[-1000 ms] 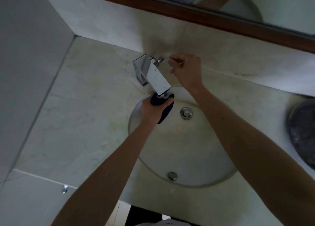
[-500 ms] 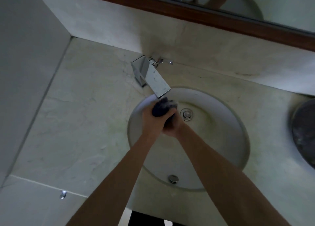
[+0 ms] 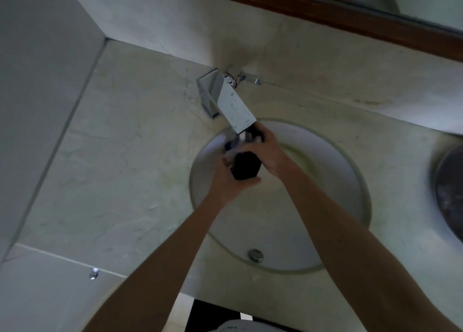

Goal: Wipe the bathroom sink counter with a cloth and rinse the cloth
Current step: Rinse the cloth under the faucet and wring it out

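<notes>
faucet (image 3: 226, 101) overhead (open basin (image 3: 338, 206) rightward)

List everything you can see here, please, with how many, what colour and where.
Faucet: one, chrome, behind the sink.
Faucet handle: one, chrome, by the back wall.
Sink: one, white, round, set in the counter.
Overflow fitting: one, metal, near sink wall.
Counter: one, pale marble.
Mirror frame: one, brown, top.
Round dish: one, dark, right edge.
Cloth: one, dark, under the spout.
Left hand: grips the cloth.
Right hand: grips the cloth.
</notes>
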